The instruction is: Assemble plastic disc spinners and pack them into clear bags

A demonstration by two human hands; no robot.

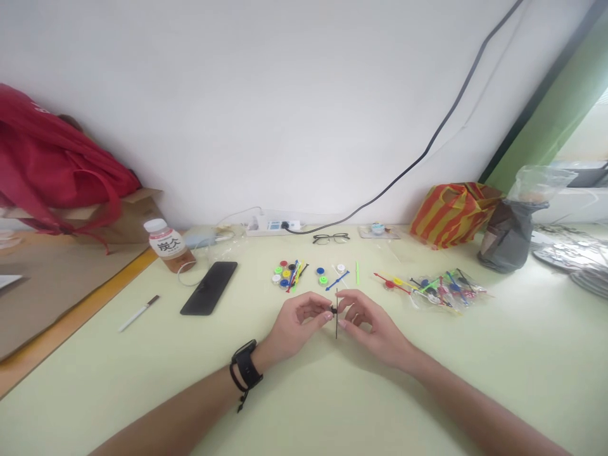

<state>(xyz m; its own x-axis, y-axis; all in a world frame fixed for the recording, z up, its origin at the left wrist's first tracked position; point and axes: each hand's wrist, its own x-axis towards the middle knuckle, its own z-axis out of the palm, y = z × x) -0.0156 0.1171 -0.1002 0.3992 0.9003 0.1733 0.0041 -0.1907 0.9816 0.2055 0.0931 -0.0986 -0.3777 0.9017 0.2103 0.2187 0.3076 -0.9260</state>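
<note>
My left hand [300, 322] pinches a small black round piece [334, 310] between thumb and fingertips. Facing it, my right hand [373, 323] has its fingertips on a thin black arrow pointer [337, 330], which stands upright and edge-on against the black piece. Both are held above the table. Just beyond my hands lie a blue arrow pointer [337, 280], a bright green strip [358, 273], and blue, green [323, 280] and white discs. A group of coloured discs [286, 273] with several arrow pointers [298, 275] lies further left.
On the right are bagged spinner parts [441, 291], a striped bag [451, 215] and a grey bag [506, 237]. Glasses [331, 239] and a power strip [270, 227] sit by the wall. Leftward are a phone [209, 289], a bottle [168, 246] and a pen [139, 313].
</note>
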